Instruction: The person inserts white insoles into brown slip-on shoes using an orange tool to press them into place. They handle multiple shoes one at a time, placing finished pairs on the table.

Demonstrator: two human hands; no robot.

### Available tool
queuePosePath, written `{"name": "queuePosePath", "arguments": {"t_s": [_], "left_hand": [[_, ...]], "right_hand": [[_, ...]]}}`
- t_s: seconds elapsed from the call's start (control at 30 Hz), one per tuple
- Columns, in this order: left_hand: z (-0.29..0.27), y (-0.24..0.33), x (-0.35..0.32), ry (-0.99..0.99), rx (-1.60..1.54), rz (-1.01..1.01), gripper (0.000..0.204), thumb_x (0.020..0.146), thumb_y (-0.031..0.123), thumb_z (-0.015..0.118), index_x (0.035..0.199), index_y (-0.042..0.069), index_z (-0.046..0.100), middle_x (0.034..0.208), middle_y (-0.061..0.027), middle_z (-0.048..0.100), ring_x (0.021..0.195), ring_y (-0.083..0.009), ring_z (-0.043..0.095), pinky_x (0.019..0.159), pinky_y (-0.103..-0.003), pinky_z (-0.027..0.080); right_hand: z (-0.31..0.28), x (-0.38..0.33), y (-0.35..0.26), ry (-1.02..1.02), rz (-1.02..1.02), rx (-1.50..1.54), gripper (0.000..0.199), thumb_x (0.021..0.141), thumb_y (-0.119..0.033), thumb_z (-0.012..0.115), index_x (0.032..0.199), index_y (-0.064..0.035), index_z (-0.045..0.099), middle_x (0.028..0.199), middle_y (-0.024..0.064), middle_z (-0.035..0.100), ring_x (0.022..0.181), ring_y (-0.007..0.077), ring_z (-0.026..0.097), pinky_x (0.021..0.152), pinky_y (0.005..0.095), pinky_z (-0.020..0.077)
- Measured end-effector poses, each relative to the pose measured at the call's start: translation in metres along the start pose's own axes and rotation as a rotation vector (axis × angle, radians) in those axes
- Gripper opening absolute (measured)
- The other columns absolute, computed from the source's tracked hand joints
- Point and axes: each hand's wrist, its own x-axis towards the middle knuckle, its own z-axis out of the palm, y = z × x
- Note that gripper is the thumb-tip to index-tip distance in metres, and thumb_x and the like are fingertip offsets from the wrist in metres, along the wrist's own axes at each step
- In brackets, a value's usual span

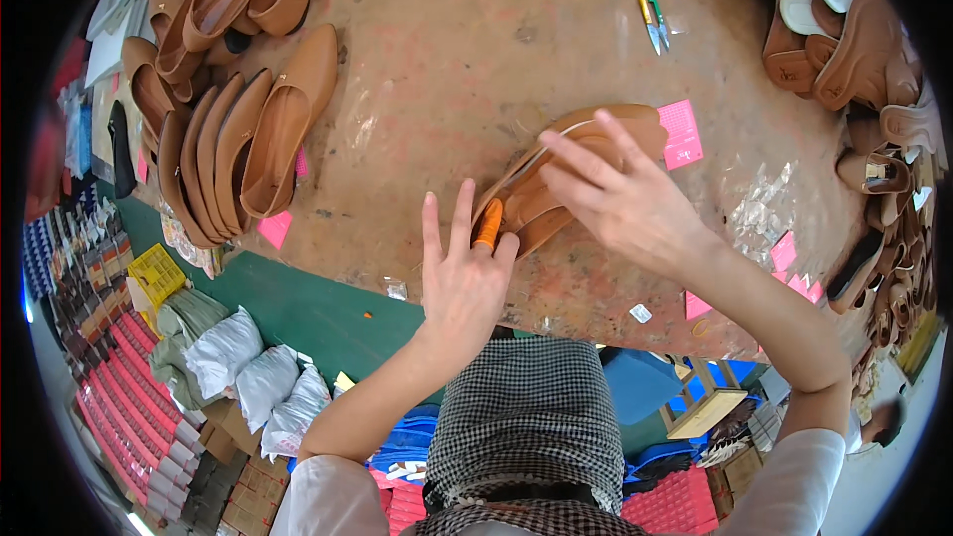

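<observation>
A tan flat shoe (635, 124) lies at the front middle of the worktable, its toe toward the right and its heel toward my left hand. My left hand (463, 283) is at the heel end, with an orange finger cover (487, 222) on one finger. That finger and the thumb close on the heel, while other fingers stretch out beside it. Over the shoe's opening is my right hand (640, 210), fingers spread and nothing visibly held; its thumb is hidden. A thin white strip shows along the shoe's rim near those fingertips.
Tan shoes (288, 129) stand in rows at the left. Yellow-and-green thread snips (648, 10) lie at the back. Pink cards (680, 134) are scattered about. Shoes and insoles (859, 50) crowd the right edge. White sacks (268, 387) sit below the table at left.
</observation>
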Motion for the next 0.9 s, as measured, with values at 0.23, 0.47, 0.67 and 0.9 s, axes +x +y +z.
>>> {"name": "queuePosePath", "arguments": {"t_s": [0.23,0.47,0.67,0.9], "left_hand": [[0.000,0.032,0.006,0.080,-0.037,0.089,0.011,0.080,0.014,0.066,0.077,0.006,0.060,0.109,-0.0242,0.066,0.142,-0.0398,0.039,0.114,-0.072,0.016],[0.039,0.095,0.020,0.120,-0.276,-0.030,0.071,0.081,0.031,0.075,0.139,0.001,0.047,0.151,-0.0249,0.037,0.148,-0.0391,0.023,0.112,-0.071,0.021],[0.071,0.090,0.018,0.181,-0.425,-0.052,0.065,0.093,0.038,0.053,0.150,0.009,0.038,0.150,-0.0163,0.043,0.144,-0.0363,0.032,0.114,-0.073,0.010],[0.074,0.095,0.031,0.075,-0.165,-0.048,0.065,0.097,0.041,0.048,0.154,0.014,0.031,0.152,-0.0068,0.042,0.145,-0.0242,0.032,0.118,-0.066,0.014]], "right_hand": [[0.000,0.008,0.005,-0.205,0.064,0.106,0.035,0.085,-0.025,0.063,0.118,-0.0170,0.073,0.136,0.0006,0.060,0.149,0.0277,0.024,0.123,0.0593,0.0132],[-0.008,0.016,0.050,0.204,0.427,0.201,0.036,0.075,-0.015,0.071,0.111,-0.0101,0.068,0.142,0.0062,0.048,0.131,0.0322,0.048,0.103,0.0493,0.0470],[-0.004,-0.015,-0.120,0.000,0.768,0.216,0.053,0.079,-0.008,0.062,0.131,0.0016,0.058,0.147,0.0095,0.050,0.138,0.0335,0.045,0.081,0.0341,0.0603],[0.034,0.048,-0.044,-0.023,1.018,0.616,0.062,0.081,0.002,0.054,0.142,0.0062,0.044,0.149,0.0222,0.043,0.145,0.0407,0.031,0.113,0.0420,0.0393]]}}
